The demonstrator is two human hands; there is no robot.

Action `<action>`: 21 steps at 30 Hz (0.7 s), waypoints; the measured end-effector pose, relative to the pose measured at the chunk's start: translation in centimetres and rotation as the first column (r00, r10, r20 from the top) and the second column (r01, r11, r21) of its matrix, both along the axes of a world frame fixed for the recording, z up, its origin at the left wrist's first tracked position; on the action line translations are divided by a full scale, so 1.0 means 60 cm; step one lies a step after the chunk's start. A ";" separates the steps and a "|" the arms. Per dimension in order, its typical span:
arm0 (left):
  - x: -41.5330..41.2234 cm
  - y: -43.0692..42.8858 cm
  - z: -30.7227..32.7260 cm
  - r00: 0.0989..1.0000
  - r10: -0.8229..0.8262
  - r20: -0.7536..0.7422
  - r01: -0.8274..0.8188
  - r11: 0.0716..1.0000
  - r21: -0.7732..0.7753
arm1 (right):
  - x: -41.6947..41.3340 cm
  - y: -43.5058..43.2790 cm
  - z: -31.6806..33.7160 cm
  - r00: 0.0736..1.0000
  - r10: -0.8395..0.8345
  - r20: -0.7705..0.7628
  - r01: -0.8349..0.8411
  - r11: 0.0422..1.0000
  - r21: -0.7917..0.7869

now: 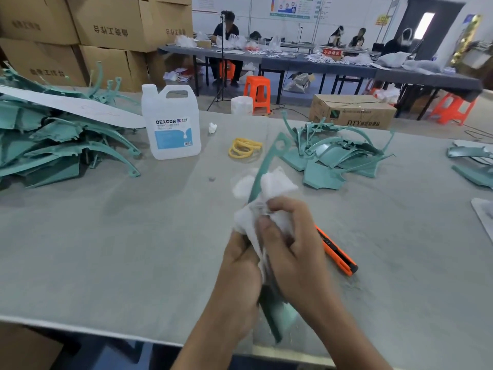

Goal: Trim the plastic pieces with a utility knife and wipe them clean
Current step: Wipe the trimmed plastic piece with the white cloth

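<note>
Grey desk (106, 249): heaps of teal plastic pieces (53, 145) upper left and centre right. White plastic jug (172, 129) upper centre, in reach. Centre: long teal plastic strip (264, 166), left hand (240, 265) gripping it steady, right hand (293, 252) pinching white cloth (277, 182) round it to wipe. Orange utility knife (337, 256) lies right, clear.

Bright, even light, soft shadows on the grey surface (106, 249), blown-out glare at the far right doorway (424, 25), motion blur on left hand (240, 265), right hand (292, 252), white cloth (276, 182) and teal plastic piece (262, 166), wide-angle bending at edges, far background soft
</note>
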State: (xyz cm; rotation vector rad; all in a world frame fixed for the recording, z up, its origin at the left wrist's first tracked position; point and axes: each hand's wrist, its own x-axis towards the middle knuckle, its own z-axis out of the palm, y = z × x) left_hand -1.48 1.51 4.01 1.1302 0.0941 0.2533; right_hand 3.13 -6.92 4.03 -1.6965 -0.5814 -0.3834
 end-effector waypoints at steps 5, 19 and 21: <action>-0.014 0.002 -0.010 0.995 -0.075 0.069 0.055 0.967 0.248 | 0.030 0.015 0.045 0.994 -0.008 0.112 0.016 0.997 -0.073; 0.016 0.037 0.015 0.981 0.157 -0.118 -0.179 0.962 -0.207 | -0.030 0.004 -0.033 0.986 0.115 0.121 -0.073 0.949 -0.307; 0.017 0.058 0.020 0.959 0.258 -0.113 -0.279 0.929 -0.243 | -0.033 -0.025 -0.061 0.982 0.147 0.120 -0.084 0.903 -0.422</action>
